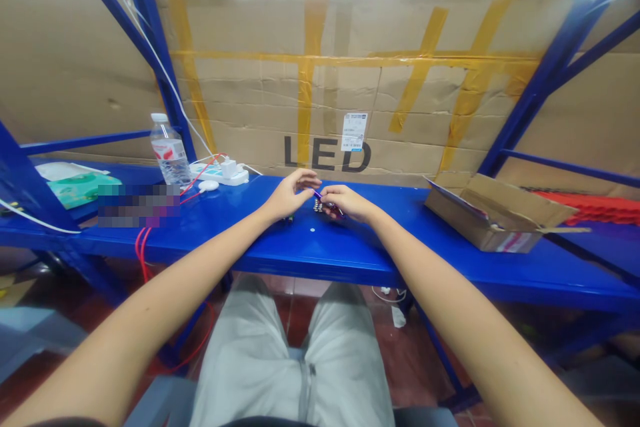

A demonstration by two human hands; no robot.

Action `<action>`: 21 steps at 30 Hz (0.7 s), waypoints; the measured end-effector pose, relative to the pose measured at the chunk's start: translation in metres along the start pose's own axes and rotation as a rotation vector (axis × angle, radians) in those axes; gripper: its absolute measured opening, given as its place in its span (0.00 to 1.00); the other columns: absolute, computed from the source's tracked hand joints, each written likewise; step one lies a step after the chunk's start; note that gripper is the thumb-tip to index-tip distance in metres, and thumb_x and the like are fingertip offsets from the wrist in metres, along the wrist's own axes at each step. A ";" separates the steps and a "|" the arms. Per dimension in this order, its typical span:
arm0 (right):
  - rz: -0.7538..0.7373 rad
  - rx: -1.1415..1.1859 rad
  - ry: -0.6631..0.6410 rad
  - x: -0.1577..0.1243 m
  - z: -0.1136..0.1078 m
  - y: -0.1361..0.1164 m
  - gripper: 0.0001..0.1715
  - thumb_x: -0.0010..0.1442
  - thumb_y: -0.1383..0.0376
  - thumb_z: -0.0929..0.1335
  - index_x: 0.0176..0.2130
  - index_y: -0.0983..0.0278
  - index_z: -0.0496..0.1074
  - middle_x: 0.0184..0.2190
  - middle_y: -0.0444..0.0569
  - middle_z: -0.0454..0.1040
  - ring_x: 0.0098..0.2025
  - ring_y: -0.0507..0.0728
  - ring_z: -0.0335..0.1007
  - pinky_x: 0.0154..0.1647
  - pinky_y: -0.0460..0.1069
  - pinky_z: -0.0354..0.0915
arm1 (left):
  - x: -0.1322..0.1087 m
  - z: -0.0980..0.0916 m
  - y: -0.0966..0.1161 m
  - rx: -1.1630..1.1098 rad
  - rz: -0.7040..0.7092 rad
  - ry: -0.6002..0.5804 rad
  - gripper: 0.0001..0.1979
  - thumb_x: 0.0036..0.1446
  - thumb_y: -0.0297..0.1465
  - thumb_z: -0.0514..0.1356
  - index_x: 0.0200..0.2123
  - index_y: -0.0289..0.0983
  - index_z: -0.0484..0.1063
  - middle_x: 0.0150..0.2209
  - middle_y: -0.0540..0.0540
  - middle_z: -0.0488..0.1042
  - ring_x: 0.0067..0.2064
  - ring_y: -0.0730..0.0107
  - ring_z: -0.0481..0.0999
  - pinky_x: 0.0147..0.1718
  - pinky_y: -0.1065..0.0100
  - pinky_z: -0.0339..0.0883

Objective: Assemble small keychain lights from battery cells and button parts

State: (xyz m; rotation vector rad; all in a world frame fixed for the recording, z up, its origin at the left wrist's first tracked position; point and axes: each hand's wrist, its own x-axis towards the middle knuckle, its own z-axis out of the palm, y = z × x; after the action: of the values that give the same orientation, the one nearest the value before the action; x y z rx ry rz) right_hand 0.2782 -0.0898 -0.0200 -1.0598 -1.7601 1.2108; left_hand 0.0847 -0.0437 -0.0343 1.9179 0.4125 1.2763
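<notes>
My left hand (pixel 294 193) is over the blue tabletop with its fingers stretched forward and its thumb apart from them. Close beside it, my right hand (pixel 346 201) is closed around a thin purple stick-like object (pixel 318 194), whose tip points toward my left thumb. Whether the left thumb touches that tip, I cannot tell. Several small shiny metallic pieces (pixel 318 205) show just under the right fingers, partly hidden by them. A small dark and green item (pixel 289 218) lies beneath my left wrist, mostly covered.
An open cardboard box (pixel 493 213) stands at the right, near red stacked material (pixel 595 207). To the left are a water bottle (pixel 170 153), a white power strip (pixel 225 173) with red cables, and a green packet (pixel 85 187). A large cardboard panel (pixel 250 100) stands behind the blue table (pixel 320 250).
</notes>
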 end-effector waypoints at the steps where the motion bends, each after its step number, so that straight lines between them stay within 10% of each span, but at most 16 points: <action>1: 0.002 -0.006 0.008 0.000 0.000 -0.001 0.04 0.53 0.68 0.66 0.28 0.64 0.65 0.17 0.40 0.65 0.16 0.48 0.58 0.15 0.44 0.52 | 0.002 -0.001 -0.002 -0.102 -0.052 0.020 0.17 0.52 0.30 0.65 0.46 0.34 0.72 0.45 0.38 0.79 0.49 0.58 0.78 0.52 0.56 0.67; 8: 0.006 -0.047 0.033 -0.002 0.000 -0.005 0.06 0.53 0.67 0.67 0.26 0.64 0.65 0.14 0.36 0.55 0.15 0.46 0.49 0.15 0.43 0.50 | 0.004 -0.007 -0.002 -0.525 -0.371 -0.025 0.25 0.62 0.47 0.54 0.41 0.30 0.79 0.44 0.33 0.80 0.48 0.55 0.79 0.51 0.58 0.67; 21: -0.051 -0.155 0.059 -0.004 -0.003 -0.008 0.04 0.50 0.66 0.66 0.26 0.65 0.69 0.14 0.37 0.57 0.15 0.47 0.53 0.15 0.44 0.52 | 0.004 -0.009 0.004 -0.568 -0.406 -0.029 0.36 0.65 0.54 0.45 0.43 0.30 0.78 0.45 0.31 0.80 0.49 0.52 0.79 0.51 0.57 0.68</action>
State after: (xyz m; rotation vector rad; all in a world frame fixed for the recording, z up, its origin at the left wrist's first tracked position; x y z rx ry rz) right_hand 0.2804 -0.0938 -0.0123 -1.1208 -1.8472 1.0146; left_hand 0.0777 -0.0400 -0.0268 1.2923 0.3537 0.9628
